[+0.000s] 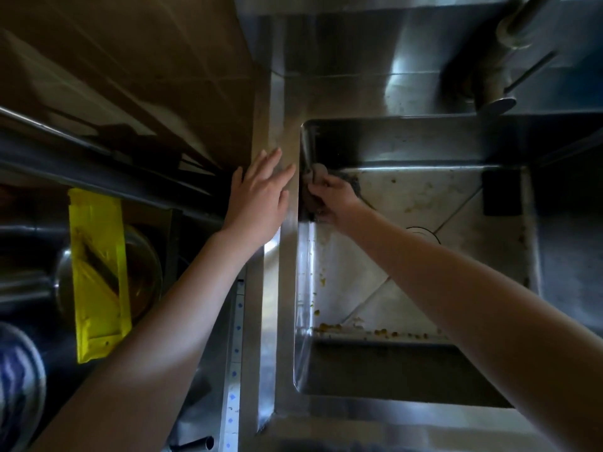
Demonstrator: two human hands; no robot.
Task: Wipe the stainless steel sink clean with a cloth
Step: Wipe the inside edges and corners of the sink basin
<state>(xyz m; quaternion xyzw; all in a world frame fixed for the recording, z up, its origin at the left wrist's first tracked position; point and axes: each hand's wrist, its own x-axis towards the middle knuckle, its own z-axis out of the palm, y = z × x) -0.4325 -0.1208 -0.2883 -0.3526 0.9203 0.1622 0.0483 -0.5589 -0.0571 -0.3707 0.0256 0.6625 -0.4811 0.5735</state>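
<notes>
A person's right hand (329, 194), fingers curled round the cloth (317, 170), is pressing it to the far left wall of the stainless steel sink (424, 197) while the left hand (257, 194) is bracing, fingers spread, on the rim, with yellowish scraps (329, 327) and stains suggesting most wiping is remaining.

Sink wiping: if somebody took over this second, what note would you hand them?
Left hand: open, flat on the left rim of the sink.
Right hand: grips the cloth against the basin's left wall, at the far corner.
Done: hard to tell.
Left: yellow crumbs along the floor's near and left edges, and stains on the floor.
</notes>
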